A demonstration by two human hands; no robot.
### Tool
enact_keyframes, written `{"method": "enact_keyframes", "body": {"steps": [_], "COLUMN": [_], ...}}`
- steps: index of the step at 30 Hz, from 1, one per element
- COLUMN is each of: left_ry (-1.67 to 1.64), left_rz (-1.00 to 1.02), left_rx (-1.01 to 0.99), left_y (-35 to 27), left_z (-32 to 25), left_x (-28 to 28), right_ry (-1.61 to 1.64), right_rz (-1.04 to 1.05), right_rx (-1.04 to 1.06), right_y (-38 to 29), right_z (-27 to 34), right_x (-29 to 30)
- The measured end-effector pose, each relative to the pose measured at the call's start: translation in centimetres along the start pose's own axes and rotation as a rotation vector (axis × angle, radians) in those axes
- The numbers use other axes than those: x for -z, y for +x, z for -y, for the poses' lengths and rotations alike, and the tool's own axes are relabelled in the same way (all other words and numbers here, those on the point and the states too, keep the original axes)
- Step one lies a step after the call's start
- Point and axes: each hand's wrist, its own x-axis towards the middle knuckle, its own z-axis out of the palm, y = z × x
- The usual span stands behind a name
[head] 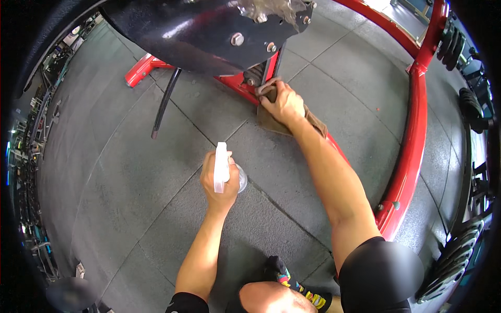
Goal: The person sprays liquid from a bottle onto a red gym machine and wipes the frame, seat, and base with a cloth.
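My left hand (220, 180) grips a clear spray bottle (242, 179) by its neck, below the white trigger head (221, 166). Farther forward and to the right, my right hand (285, 102) holds a brown cloth (274, 121) against the lower red steel frame (242, 92) of a gym machine. Part of the cloth drapes over the frame's red tube. Just above the hand is a bolted joint of the frame. Over it spreads a large black metal plate (203, 43) with hex bolts (237, 39).
A black bar (166, 103) slants down left of the plate, near a red tube end (139, 72). A curved red frame tube (417, 144) runs along the right. Weight plates (450, 260) stand at the far right. Crumpled clear plastic (270, 9) lies on the black plate.
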Motion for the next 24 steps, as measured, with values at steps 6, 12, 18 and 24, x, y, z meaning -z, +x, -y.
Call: {"method": "enact_keyframes", "body": {"steps": [6,12,18,24], "left_ry": [0.008,-0.013,-0.044,-0.061], "left_rz": [0.003,-0.020,-0.052,-0.039], "left_rx": [0.044,-0.039,-0.069,-0.007], "left_y": [0.5,0.6,0.1,-0.5], "left_z": [-1.0,-0.3,0.4,0.3], "left_x": [-0.7,-1.0,0.1,-0.3], "right_ry": [-0.394,-0.196,-0.334,-0.282], "right_rz": [-0.042,0.056,0.080,0.006], "right_rx": [0.180,0.441,0.173,0.193], "right_y": [-0.1,-3.9,-17.6,-7.8], "right_z": [-0.2,-6.2,-9.5,-4.3], "right_x": [-1.3,2.7,8.2,4.2]}}
